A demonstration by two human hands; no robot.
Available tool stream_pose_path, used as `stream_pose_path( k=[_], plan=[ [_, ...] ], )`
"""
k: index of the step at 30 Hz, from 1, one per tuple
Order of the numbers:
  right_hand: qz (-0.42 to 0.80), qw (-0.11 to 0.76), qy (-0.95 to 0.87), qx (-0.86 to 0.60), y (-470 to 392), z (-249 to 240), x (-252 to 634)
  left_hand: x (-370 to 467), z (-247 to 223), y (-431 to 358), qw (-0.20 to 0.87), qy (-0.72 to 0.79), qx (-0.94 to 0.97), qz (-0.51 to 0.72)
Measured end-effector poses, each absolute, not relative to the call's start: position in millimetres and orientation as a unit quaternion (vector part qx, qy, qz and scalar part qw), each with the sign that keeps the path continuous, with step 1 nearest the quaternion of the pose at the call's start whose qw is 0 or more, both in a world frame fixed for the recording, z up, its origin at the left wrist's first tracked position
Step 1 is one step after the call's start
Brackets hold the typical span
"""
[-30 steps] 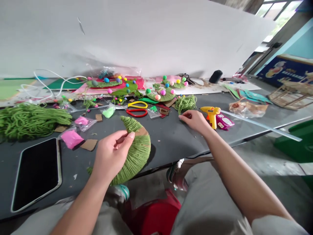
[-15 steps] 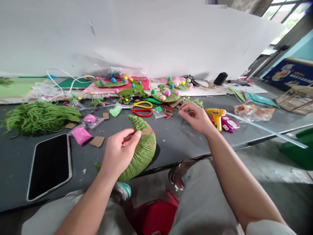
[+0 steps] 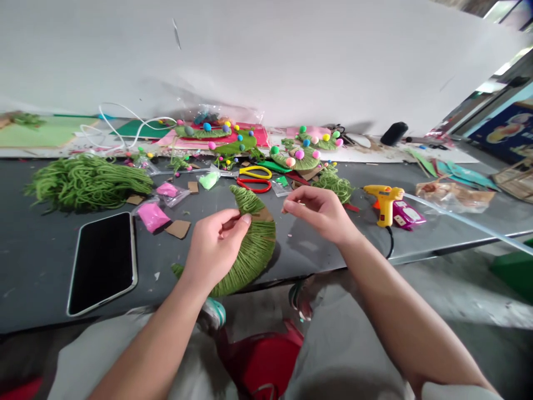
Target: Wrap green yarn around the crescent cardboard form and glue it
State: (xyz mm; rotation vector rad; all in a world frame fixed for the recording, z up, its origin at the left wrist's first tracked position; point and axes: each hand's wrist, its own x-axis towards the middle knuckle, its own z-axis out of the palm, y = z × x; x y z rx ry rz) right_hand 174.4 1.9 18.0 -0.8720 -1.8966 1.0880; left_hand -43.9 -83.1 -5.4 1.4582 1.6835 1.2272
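Note:
My left hand point(image 3: 220, 241) pinches the inner edge of a green yarn-wrapped crescent point(image 3: 256, 253) at the table's front edge. A strip of bare brown cardboard shows near the crescent's upper tip. To the right of it, my right hand point(image 3: 318, 214) is raised with thumb and fingertips pressed together; what they hold, if anything, is too small to make out. Behind that hand lies a loose heap of green yarn point(image 3: 333, 184). Red and yellow handled scissors point(image 3: 254, 184) lie just beyond the crescent.
A phone point(image 3: 102, 264) and a big bundle of green yarn point(image 3: 89, 183) lie at left. A yellow glue gun point(image 3: 385, 203) stands at right beside a purple packet point(image 3: 408, 215). Crescents with coloured pom-poms point(image 3: 300, 158) lie along the back. A red stool point(image 3: 260, 361) is below.
My right hand has moved left, away from the loose yarn and closer to the crescent. The camera view has shifted. My left hand still grips the crescent.

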Motion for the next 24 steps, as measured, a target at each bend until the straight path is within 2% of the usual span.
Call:
stream_pose_path(
  k=[4,14,24],
  plan=[
    [0.419,0.372,-0.757,-0.337,0,19,176,-44,-4,-83,0.293,0.633,0.55,0.46],
    [0.494,0.392,-0.701,-0.331,1,9,169,-43,-5,-83,0.286,0.629,0.553,0.466],
    [0.377,0.348,-0.802,-0.306,-9,15,162,-44,-5,-81,0.288,0.625,0.56,0.462]
  ],
)
